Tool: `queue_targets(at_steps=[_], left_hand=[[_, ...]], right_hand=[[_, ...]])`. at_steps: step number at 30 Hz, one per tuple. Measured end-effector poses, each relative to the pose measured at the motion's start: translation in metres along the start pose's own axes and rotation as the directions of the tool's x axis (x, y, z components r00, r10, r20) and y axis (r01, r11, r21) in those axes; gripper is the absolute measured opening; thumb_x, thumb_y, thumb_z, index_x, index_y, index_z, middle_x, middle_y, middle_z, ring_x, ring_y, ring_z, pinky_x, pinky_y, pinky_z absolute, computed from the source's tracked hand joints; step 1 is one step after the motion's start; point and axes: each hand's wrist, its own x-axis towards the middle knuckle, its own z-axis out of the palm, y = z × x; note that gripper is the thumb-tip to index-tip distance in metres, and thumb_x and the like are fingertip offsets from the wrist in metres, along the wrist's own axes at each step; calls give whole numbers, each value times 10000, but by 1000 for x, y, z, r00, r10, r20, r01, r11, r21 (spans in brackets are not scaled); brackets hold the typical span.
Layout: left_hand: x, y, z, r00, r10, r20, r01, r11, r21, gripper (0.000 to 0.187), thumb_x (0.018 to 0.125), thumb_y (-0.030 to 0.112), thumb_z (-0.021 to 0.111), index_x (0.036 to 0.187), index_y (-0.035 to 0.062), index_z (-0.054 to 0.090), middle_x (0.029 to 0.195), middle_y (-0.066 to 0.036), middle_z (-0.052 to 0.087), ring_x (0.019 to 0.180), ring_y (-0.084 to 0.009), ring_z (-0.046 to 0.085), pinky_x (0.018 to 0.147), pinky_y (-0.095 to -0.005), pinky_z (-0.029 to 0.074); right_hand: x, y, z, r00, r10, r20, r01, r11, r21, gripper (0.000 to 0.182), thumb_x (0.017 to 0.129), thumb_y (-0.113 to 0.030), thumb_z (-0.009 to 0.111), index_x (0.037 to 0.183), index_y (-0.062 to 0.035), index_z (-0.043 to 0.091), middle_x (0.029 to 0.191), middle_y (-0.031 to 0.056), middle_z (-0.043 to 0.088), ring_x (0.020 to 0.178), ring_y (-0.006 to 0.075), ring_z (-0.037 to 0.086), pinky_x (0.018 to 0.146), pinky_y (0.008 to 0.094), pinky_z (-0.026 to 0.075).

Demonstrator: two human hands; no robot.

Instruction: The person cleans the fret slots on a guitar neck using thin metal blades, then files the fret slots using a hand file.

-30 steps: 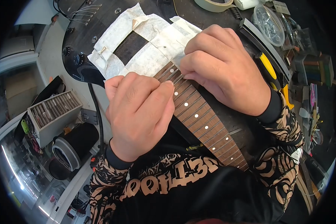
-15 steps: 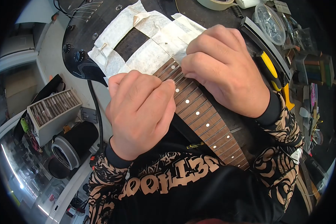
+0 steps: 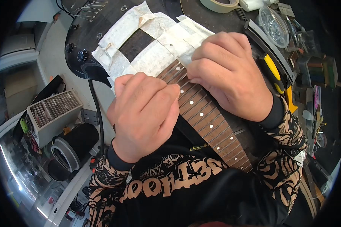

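Observation:
A dark electric guitar body lies across the bench, masking tape stuck over its top around a dark rectangular opening. Its brown fretboard, with metal frets and white dot inlays, runs down towards my lap. My left hand is closed at the fretboard's left edge near the body end, thumb and index finger pinched together. Opposite it, my right hand curls at the right edge, its fingertips pinched over the upper frets. Whatever the two pinches hold is hidden by my fingers.
At right lie a yellow-and-black handled tool, a long metal bar and a clear tub of small metal parts. A tape roll sits at the top. A box of slotted pieces and a black cylinder stand at left.
The guitar has shifted very slightly right and down in view, and both hands with it. Both remain pinched at the same part of the fretboard.

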Motion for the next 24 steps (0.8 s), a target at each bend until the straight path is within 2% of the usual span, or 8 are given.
queue_targets(at_steps=[4, 11, 18, 24], left_hand=[[-3, 1, -5, 1000, 12, 5, -12, 1000, -10, 249, 859, -76, 899, 1072, 28, 823, 928, -59, 739, 806, -257, 685, 850, -431, 480], [-5, -4, -6, 998, -41, -51, 40, 999, -20, 233, 875, -68, 910, 1069, 27, 822, 906, -62, 742, 784, -252, 683, 855, -417, 478], [-4, -4, -10, 999, -51, 4, 51, 998, -28, 211, 875, -63, 908, 1049, 23, 824, 913, -58, 739, 801, -251, 690, 865, -417, 475], [-5, 0, -6, 1000, 9, -18, -8, 995, 104, 239, 865, -72, 906, 1070, 27, 830, 933, -53, 737, 811, -261, 681, 860, -420, 474]], right_hand=[[0, -2, -9, 1000, -2, -6, 3, 1000, 25, 312, 829, -99, 922, 1089, -154, 760, 1113, 4, 709, 1156, 301, 691, 1072, 462, 476], [3, 9, -16, 999, 26, -41, -24, 998, 59, 416, 844, -59, 952, 1207, -133, 763, 1209, 52, 742, 1136, 321, 686, 997, 457, 454], [9, 1, -2, 1000, 15, 0, -15, 994, 112, 339, 871, -73, 937, 1137, -147, 741, 1161, 18, 717, 1143, 304, 674, 1047, 454, 470], [9, 2, 2, 1000, -12, -19, 14, 997, 75, 311, 874, -76, 917, 1117, -146, 734, 1133, 14, 704, 1134, 302, 674, 1045, 452, 483]])
